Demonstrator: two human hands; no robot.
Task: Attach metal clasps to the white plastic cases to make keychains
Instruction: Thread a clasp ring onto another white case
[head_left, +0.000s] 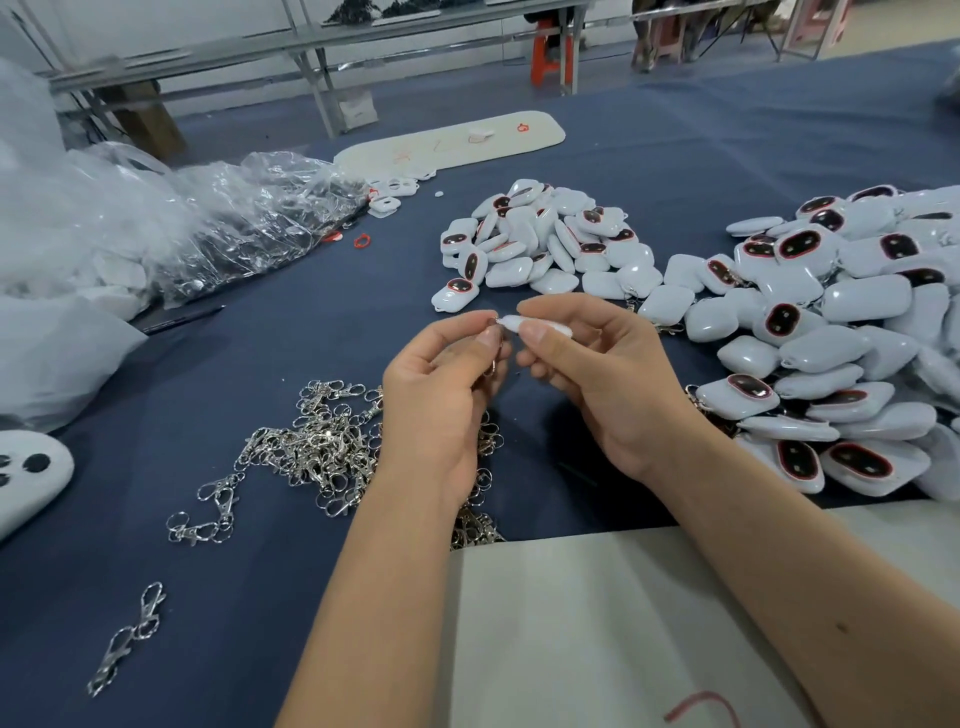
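My left hand (441, 395) pinches a metal clasp (493, 358) between thumb and fingers, its ring at the tip of a white plastic case (535, 325). That case is gripped edge-on by my right hand (602, 374). Both hands meet above the blue table. A tangled heap of loose metal clasps (311, 441) lies left of my left wrist. One pile of white cases (540, 244) sits beyond my hands, and a larger pile (841, 332) spreads to the right, several with clasps showing.
Clear plastic bags (208, 223) crowd the left side. A lone clasp pair (130, 634) lies near the front left. A white sheet (597, 623) covers the table's front edge under my right forearm. A white tray (452, 143) lies at the back, and a white moulded part (26, 478) at far left.
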